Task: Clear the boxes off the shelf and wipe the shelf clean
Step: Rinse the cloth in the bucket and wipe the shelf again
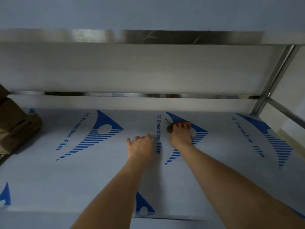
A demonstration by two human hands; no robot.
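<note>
While both bare arms reach forward from the bottom of the head view, the shelf (pixel 82 179) fills most of the picture; its surface is covered in pale film (pixel 231 171) printed with blue triangles and the words "PE Protective Film"; the left hand (pixel 142 147) lies palm down on the film near the middle, fingers loosely spread and holding nothing; the right hand (pixel 180 134) is just beside it, a little further back, its grip pressed down on a small brown cloth (pixel 170 127), fingers curled over the top; the cloth sits on the shelf under that hand, only its left edge and front showing; a short dark thread or mark lies just behind it; brown boxes (pixel 16 123) stand at the far left edge of the shelf, well apart from both hands, partly cut off by the frame; a metal rail (pixel 132 95) runs along the back; a shiny post (pixel 272 83) rises at the right rear corner; an upper shelf (pixel 148 37) with a steel edge hangs above; a pale wall (pixel 148 10) is behind.
</note>
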